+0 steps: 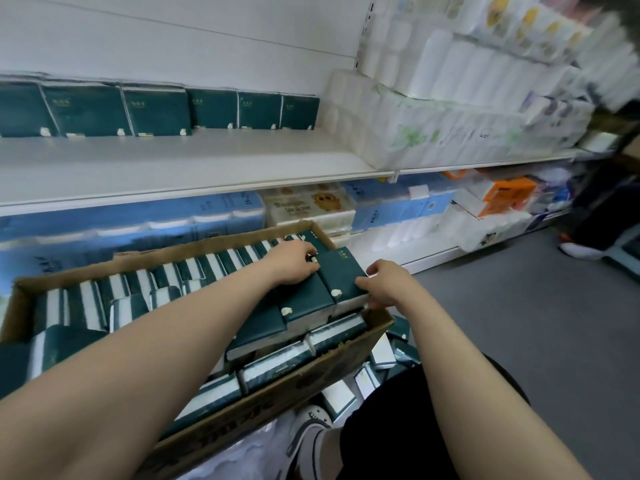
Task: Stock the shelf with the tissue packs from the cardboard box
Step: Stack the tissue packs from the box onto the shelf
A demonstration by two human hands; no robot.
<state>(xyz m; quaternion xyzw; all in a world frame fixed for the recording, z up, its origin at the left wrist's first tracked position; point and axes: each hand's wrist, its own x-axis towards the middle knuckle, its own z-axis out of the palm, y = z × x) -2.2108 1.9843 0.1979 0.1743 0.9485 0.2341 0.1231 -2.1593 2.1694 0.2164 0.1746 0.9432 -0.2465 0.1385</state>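
Observation:
An open cardboard box (313,370) sits low in front of me, packed with dark green tissue packs. Near its right end, several packs (301,299) lie flat on top in a short row. My left hand (294,263) lies on the far end of that row, fingers curled over a pack's edge. My right hand (384,284) grips the near right pack (341,271) at its side, thumb on top. The white shelf (194,164) above holds a row of the same green packs (156,110) standing along its back wall.
Wrapped toilet roll bundles (450,109) fill the shelf's right part. Blue and white tissue bundles (138,216) crowd the lower shelf behind the box. More green packs (384,355) lie on the floor to the box's right. Another person's shoe (578,251) stands on the grey floor at far right.

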